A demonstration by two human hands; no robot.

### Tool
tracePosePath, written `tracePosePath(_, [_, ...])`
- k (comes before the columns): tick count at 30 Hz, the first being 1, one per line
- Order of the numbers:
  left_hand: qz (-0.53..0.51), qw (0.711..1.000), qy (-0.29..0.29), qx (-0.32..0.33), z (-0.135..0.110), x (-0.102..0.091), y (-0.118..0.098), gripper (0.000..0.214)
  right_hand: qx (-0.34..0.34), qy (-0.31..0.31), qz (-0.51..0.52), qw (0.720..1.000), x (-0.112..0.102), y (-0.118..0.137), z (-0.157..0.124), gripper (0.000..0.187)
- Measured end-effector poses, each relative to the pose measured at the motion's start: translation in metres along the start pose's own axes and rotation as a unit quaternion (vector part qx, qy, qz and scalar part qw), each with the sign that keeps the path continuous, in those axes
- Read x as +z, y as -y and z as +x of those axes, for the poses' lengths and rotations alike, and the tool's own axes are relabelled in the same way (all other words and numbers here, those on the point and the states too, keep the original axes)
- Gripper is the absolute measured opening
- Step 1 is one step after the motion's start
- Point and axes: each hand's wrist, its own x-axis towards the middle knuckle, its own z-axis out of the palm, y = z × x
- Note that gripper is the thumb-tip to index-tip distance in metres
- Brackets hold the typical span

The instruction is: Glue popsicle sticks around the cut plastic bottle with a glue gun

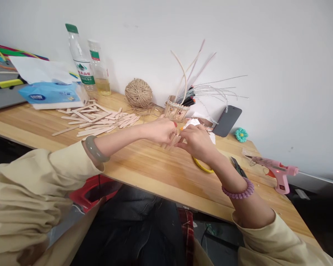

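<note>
Close together over the middle of the table, both my hands hold a few wooden craft sticks [171,143] set side by side. My left hand [161,130] has its fingers closed at the sticks' upper left. On their right side my right hand [197,139] pinches them with thumb and fingers. The fingers hide part of the sticks, and I cannot tell whether these are joined. Just behind the hands stands a craft-stick holder [176,111] with a beaded rim, filled with pipe cleaners and dark pens. A yellow ring [202,166] lies below my right hand.
Loose craft sticks [100,120] are heaped on the left, before a tissue pack [54,93] and two bottles [83,66]. A twine ball [138,93] rests near the wall. To the right are a phone [228,121], a teal flower [241,135], a cutter [238,167] and a pink glue gun [279,171].
</note>
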Motion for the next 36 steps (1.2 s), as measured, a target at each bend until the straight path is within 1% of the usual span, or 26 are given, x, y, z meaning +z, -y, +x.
tracePosePath(3, [-0.028, 1.0, 0.005, -0.002, 0.002, 0.001, 0.002, 0.02, -0.004, 0.022, -0.037, 0.999, -0.005, 0.004, 0.001, 0.013])
tracePosePath(5, [-0.037, 0.999, 0.007, 0.002, 0.004, 0.002, 0.004, 0.017, -0.013, 0.026, -0.059, 0.998, -0.006, 0.006, 0.001, 0.015])
tracePosePath(9, [-0.025, 1.0, 0.008, 0.006, 0.005, 0.004, 0.006, 0.019, -0.026, 0.027, -0.082, 0.996, -0.007, 0.007, 0.001, 0.018])
tracePosePath(14, [-0.023, 1.0, 0.009, 0.003, 0.006, 0.006, 0.007, 0.026, -0.025, 0.024, -0.09, 0.995, -0.005, 0.006, 0.001, 0.019])
tracePosePath(18, [-0.027, 1.0, -0.004, 0.008, 0.006, 0.007, 0.008, 0.029, -0.024, 0.022, -0.097, 0.995, -0.005, 0.006, 0.002, 0.017])
tracePosePath(22, [-0.037, 0.999, -0.011, 0.022, 0.006, 0.007, 0.01, 0.025, -0.021, 0.024, -0.103, 0.994, -0.006, 0.007, 0.003, 0.018])
tracePosePath(28, [0.002, 1.0, 0.014, -0.004, 0.005, 0.006, 0.004, 0.025, -0.034, 0.001, -0.097, 0.995, -0.001, 0.004, 0.002, 0.019])
tracePosePath(31, [0.012, 1.0, 0.004, -0.004, 0.003, 0.005, 0.001, 0.021, -0.03, -0.003, -0.085, 0.996, 0.001, 0.002, 0.001, 0.018])
tracePosePath(33, [0.0, 1.0, -0.013, -0.018, 0.002, 0.005, 0.002, 0.023, -0.023, -0.025, -0.067, 0.997, -0.001, -0.001, -0.001, 0.014])
tracePosePath(34, [-0.017, 0.999, -0.028, -0.037, 0.001, 0.005, 0.004, 0.024, -0.017, -0.05, -0.05, 0.997, -0.003, -0.004, -0.002, 0.015])
tracePosePath(36, [-0.096, 0.988, -0.076, -0.091, -0.003, 0.005, 0.01, 0.023, 0.005, -0.132, 0.018, 0.991, -0.008, -0.009, -0.007, 0.032])
